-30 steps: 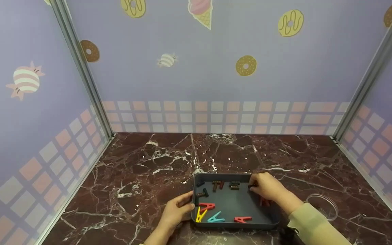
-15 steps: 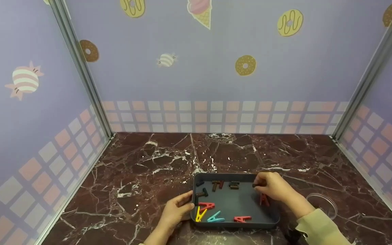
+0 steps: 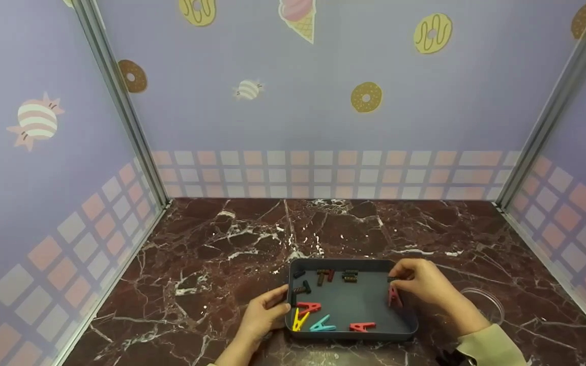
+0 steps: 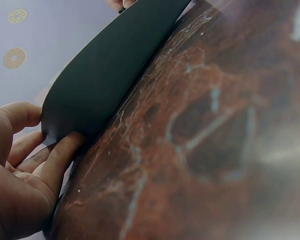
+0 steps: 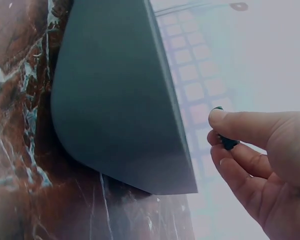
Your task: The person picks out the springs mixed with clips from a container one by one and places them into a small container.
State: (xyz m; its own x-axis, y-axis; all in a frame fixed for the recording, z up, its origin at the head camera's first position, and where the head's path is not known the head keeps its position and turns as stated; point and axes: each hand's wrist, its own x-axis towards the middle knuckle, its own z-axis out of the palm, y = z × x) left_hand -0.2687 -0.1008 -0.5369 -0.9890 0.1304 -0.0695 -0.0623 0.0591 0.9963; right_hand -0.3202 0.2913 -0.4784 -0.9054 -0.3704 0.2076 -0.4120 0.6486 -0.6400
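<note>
A dark grey rectangular tray [image 3: 354, 305] lies on the table. My left hand [image 3: 265, 315] rests at its left side, fingertips on the outer wall [image 4: 90, 85] near the corner. Over the tray's back right corner, my right hand [image 3: 422, 279] pinches a small dark block [image 5: 229, 141] between thumb and fingers; pale teeth show along its edge, and most of it is hidden. Below that hand is a red plastic clip [image 3: 394, 296]. Along the tray's front lie another red clip [image 3: 362, 327], a light blue clip [image 3: 323, 324], a yellow clip [image 3: 299, 320] and a third red clip [image 3: 309, 307].
Several small dark ridged blocks [image 3: 350, 276] lie in the tray's back half and left side. A clear round dish or lid [image 3: 486, 305] sits on the marbled table [image 3: 232, 244], right of the tray. Patterned panels [image 3: 323, 117] enclose the back and sides.
My right hand has drawn back to the right along the tray's rear, still pinching the small dark block. More of the red clip below it shows. The left hand and tray have stayed put.
</note>
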